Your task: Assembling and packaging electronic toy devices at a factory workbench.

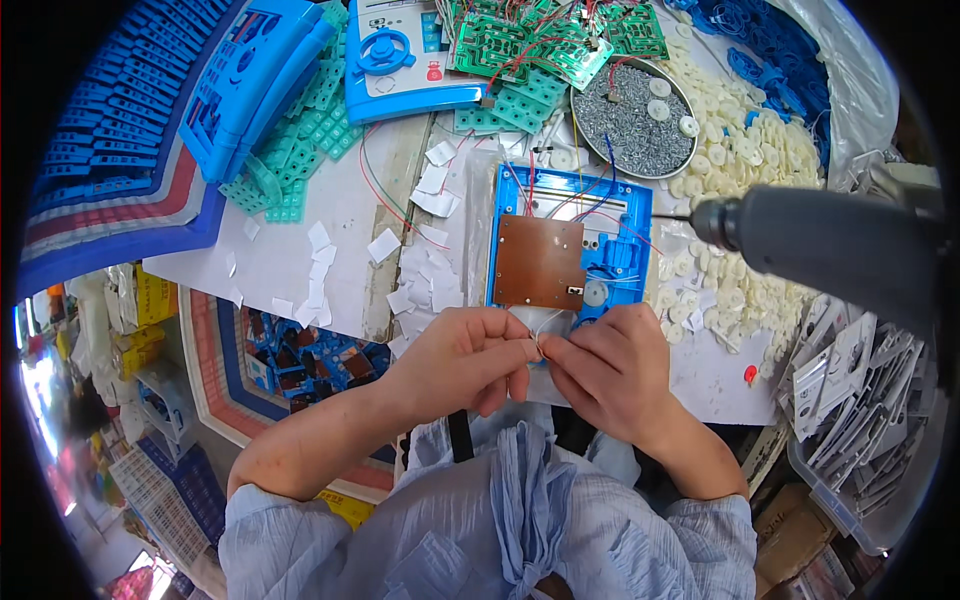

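My left hand and my right hand meet at the near edge of an open blue plastic housing. The fingertips of both are pinched together on a thin pale wire. A brown circuit board lies inside the housing, with screws along its edges. Red, blue and yellow wires rise from the housing's far side. A small round white part sits to the right of the board. The wire's ends are partly hidden by my fingers.
An electric screwdriver reaches in from the right, its bit beside the housing. Behind stand a round tray of screws, green circuit boards and teal rubber keypads. White round parts pile at right; paper slips lie at left.
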`<control>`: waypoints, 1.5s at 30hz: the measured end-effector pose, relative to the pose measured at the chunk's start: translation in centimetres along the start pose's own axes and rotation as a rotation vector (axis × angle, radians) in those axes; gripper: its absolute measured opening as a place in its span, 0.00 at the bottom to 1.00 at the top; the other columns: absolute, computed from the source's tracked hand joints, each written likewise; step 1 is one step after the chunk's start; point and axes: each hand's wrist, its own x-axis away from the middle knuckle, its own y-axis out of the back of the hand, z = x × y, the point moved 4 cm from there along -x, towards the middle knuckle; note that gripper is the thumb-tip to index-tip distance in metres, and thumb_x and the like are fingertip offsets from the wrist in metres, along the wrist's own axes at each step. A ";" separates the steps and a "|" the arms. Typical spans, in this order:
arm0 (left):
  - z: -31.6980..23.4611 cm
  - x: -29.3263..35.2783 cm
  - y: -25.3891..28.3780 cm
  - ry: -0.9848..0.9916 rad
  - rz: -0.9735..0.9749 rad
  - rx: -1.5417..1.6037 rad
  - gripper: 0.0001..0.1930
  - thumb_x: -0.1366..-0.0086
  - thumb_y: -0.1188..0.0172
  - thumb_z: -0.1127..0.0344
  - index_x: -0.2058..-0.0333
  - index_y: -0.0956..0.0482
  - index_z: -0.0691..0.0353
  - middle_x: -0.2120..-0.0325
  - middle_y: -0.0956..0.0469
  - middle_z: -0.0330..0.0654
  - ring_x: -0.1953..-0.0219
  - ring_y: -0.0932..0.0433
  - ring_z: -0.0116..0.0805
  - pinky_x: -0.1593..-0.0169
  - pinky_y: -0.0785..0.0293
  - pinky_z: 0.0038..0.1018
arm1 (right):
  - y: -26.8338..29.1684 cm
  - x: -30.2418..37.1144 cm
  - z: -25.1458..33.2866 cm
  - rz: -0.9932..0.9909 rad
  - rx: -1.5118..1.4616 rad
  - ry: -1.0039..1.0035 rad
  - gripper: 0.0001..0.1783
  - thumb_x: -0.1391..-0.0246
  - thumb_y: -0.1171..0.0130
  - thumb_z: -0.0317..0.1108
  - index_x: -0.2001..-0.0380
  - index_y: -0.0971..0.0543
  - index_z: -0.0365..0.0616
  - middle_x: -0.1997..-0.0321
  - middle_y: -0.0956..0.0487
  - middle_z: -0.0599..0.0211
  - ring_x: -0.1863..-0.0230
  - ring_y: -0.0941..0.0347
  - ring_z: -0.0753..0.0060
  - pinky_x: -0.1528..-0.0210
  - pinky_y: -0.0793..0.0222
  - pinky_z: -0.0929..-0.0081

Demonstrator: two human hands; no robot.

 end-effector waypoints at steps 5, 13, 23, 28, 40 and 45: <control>0.2 -0.2 0.0 -0.042 0.003 -0.103 0.08 0.30 0.44 0.64 0.62 0.25 0.64 0.79 0.21 0.38 0.86 0.30 0.20 0.82 0.39 0.18 | 0.0 -0.2 0.1 0.033 -0.056 -0.077 0.17 0.65 0.31 0.28 0.66 0.16 0.46 0.73 0.27 0.73 0.71 0.32 0.66 0.67 0.39 0.68; 0.0 -0.1 -0.2 0.007 0.004 -0.130 0.07 0.28 0.46 0.64 0.61 0.24 0.61 0.78 0.20 0.38 0.86 0.30 0.19 0.82 0.40 0.16 | 0.0 0.0 0.0 0.039 -0.075 -0.085 0.15 0.64 0.32 0.28 0.67 0.17 0.44 0.74 0.28 0.72 0.72 0.32 0.67 0.69 0.39 0.68; 0.2 -0.2 -0.5 -0.061 -0.042 -0.178 0.06 0.29 0.44 0.68 0.61 0.25 0.65 0.79 0.22 0.37 0.86 0.31 0.18 0.82 0.39 0.17 | -0.1 0.1 -0.1 0.042 -0.069 -0.087 0.15 0.64 0.31 0.28 0.67 0.17 0.43 0.74 0.28 0.71 0.72 0.32 0.67 0.69 0.38 0.69; 0.1 -0.1 -0.6 -0.064 -0.056 -0.182 0.05 0.29 0.44 0.69 0.61 0.25 0.65 0.79 0.22 0.37 0.86 0.31 0.17 0.82 0.39 0.17 | 0.1 0.0 0.0 0.046 -0.071 -0.088 0.15 0.64 0.31 0.28 0.67 0.17 0.43 0.74 0.28 0.71 0.72 0.32 0.67 0.69 0.39 0.69; 0.1 -0.1 -0.7 -0.054 -0.071 -0.181 0.05 0.30 0.44 0.70 0.61 0.26 0.65 0.80 0.22 0.37 0.86 0.32 0.18 0.82 0.39 0.17 | 0.1 0.1 0.2 0.057 -0.052 -0.083 0.15 0.65 0.31 0.28 0.67 0.17 0.43 0.74 0.28 0.71 0.71 0.31 0.67 0.69 0.39 0.69; 0.2 -0.1 -0.7 -0.064 -0.069 -0.170 0.04 0.30 0.44 0.70 0.62 0.26 0.65 0.80 0.22 0.37 0.86 0.32 0.18 0.82 0.40 0.17 | 0.0 0.0 0.2 0.062 -0.052 -0.075 0.15 0.65 0.31 0.28 0.67 0.17 0.43 0.74 0.28 0.71 0.72 0.32 0.67 0.69 0.39 0.69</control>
